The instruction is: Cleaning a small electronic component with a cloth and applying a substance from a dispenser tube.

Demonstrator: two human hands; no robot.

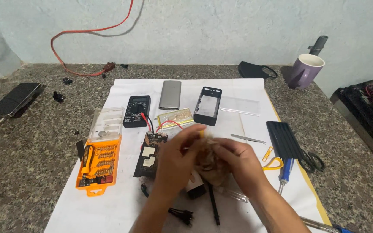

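Two hands are brought together over the white sheet: the left hand (175,157), beside the black circuit board (148,156), and the right hand (238,162) are both pinched, blurred, on a crumpled brownish wad (210,162). Wires could be snagged and the board dragged across the tabletop.

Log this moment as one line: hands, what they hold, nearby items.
left hand: on crumpled tan wad | right hand: on wad | nearby: black circuit board, orange screwdriver-bit case | surface: white paper sheet
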